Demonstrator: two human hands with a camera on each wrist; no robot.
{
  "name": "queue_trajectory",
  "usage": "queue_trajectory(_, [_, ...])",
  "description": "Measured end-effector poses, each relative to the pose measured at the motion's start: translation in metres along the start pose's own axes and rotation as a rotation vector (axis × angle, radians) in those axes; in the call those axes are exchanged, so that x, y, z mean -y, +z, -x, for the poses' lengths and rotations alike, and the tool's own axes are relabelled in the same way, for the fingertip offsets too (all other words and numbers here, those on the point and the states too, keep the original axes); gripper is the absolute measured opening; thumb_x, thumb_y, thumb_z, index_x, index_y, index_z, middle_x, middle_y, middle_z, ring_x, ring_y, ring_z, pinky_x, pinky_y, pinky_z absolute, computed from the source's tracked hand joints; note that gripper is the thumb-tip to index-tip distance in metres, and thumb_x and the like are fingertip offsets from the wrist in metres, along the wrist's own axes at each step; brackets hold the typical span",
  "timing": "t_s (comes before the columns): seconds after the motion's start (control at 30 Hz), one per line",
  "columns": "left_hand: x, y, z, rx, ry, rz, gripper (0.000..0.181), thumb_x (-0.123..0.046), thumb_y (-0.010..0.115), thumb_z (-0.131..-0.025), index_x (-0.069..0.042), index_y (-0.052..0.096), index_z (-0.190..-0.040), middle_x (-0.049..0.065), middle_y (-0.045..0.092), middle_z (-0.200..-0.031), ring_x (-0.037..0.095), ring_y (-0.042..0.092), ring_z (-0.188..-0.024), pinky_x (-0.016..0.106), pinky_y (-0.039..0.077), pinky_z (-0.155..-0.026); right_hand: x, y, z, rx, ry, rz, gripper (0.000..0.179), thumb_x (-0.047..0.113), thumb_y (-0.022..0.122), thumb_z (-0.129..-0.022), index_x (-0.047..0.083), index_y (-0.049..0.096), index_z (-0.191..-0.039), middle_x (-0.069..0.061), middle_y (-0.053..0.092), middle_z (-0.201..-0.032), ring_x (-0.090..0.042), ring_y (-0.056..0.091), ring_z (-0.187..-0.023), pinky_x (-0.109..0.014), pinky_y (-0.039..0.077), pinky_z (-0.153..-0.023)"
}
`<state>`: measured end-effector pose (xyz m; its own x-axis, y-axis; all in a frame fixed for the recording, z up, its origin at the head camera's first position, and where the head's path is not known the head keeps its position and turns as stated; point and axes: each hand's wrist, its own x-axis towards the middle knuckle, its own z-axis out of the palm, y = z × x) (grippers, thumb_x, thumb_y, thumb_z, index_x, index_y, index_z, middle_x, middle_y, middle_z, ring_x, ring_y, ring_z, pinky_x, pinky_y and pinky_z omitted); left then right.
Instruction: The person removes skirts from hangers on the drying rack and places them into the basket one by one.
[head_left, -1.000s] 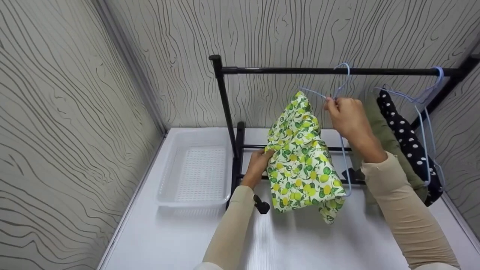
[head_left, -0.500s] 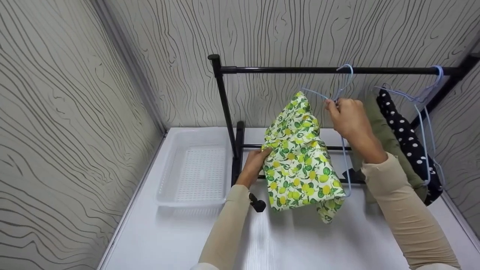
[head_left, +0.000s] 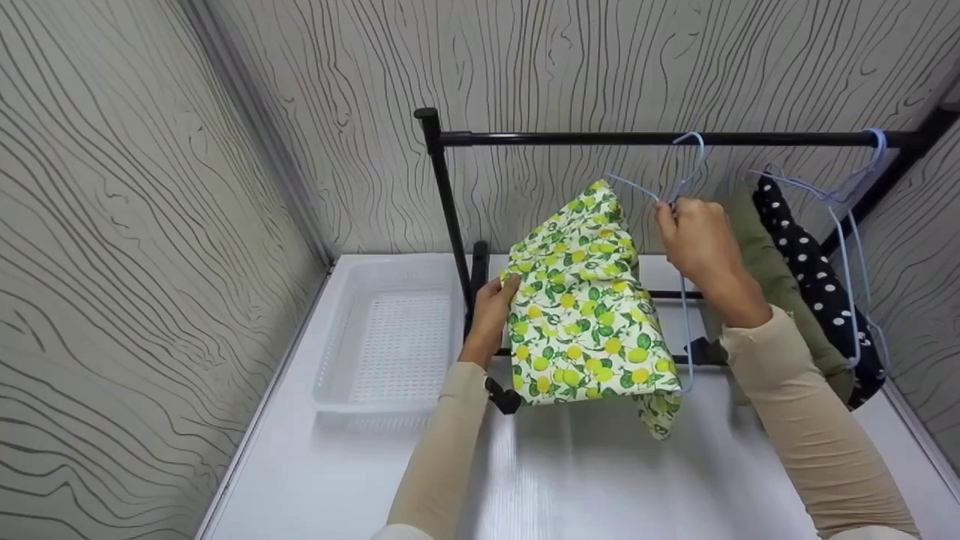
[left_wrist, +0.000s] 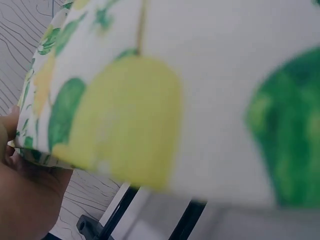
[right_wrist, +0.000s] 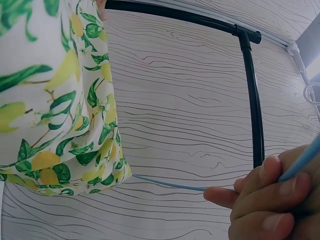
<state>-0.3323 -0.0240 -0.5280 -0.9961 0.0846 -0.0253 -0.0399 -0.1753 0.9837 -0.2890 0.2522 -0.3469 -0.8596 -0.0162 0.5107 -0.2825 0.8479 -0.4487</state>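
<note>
A light blue hanger [head_left: 686, 322] hooks over the rack's top bar. My right hand [head_left: 701, 236] grips it just below its hook, and in the right wrist view the blue wire runs through the curled fingers [right_wrist: 265, 200]. A white lemon-print cloth [head_left: 577, 315] with green leaves drapes over the hanger's lower part, its top corner near the hanger's far shoulder. My left hand [head_left: 491, 311] pinches the cloth's left edge, thumb on the near side. In the left wrist view the cloth [left_wrist: 125, 120] fills most of the picture, with the left hand [left_wrist: 32, 200] at its lower left corner.
A black clothes rack [head_left: 540, 139] stands on the white table [head_left: 585, 480]. On its right end hang an olive green cloth [head_left: 799, 322] and a black polka-dot cloth [head_left: 814, 277] on blue hangers. A white plastic basket [head_left: 397, 345] sits left of the rack, against patterned walls [head_left: 352, 150].
My left hand has moved left and slightly up, pulling the cloth's left edge outward so the cloth spreads wider. The right hand stays nearly in place on the hanger.
</note>
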Motion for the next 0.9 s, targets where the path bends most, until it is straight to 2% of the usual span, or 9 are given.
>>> queue_trajectory(0.07, [0.003,0.002,-0.002,-0.016,0.010,0.005,0.051,-0.040,0.057,-0.111,-0.008,0.059,-0.151,0.010,0.072,-0.134,0.022,0.069,-0.123,0.041,0.054,-0.110,-0.006,0.001,0.000,-0.003,-0.004,0.004,0.050,0.021,0.048,-0.114,0.009,0.048,-0.065,0.000,0.039,-0.052,-0.016,0.039,-0.044,-0.030,0.031,-0.043])
queue_trajectory(0.37, [-0.007,-0.009,-0.002,-0.063,0.046,-0.028,0.055,-0.042,0.056,-0.112,-0.005,0.056,-0.152,0.012,0.068,-0.141,0.025,0.065,-0.131,0.043,0.050,-0.116,-0.009,0.004,0.001,0.006,0.012,0.005,0.050,0.022,0.047,-0.114,0.006,0.052,-0.066,-0.002,0.045,-0.052,-0.016,0.043,-0.043,-0.031,0.033,-0.043])
queue_trajectory(0.73, [-0.018,-0.022,-0.004,-0.075,0.065,-0.020,0.055,-0.043,0.056,-0.112,-0.004,0.057,-0.152,0.013,0.070,-0.137,0.023,0.069,-0.123,0.037,0.056,-0.107,-0.013,0.004,0.002,0.031,0.046,0.003,0.049,0.022,0.048,-0.114,0.003,0.055,-0.070,-0.002,0.045,-0.052,-0.015,0.042,-0.043,-0.029,0.032,-0.042])
queue_trajectory(0.9, [-0.023,-0.026,-0.004,-0.110,0.078,-0.021,0.055,-0.042,0.057,-0.111,-0.005,0.057,-0.151,0.014,0.071,-0.136,0.021,0.070,-0.120,0.036,0.057,-0.105,-0.015,0.004,0.004,0.032,0.033,0.005,0.050,0.022,0.047,-0.115,0.005,0.053,-0.068,0.000,0.039,-0.050,-0.015,0.039,-0.041,-0.029,0.029,-0.041])
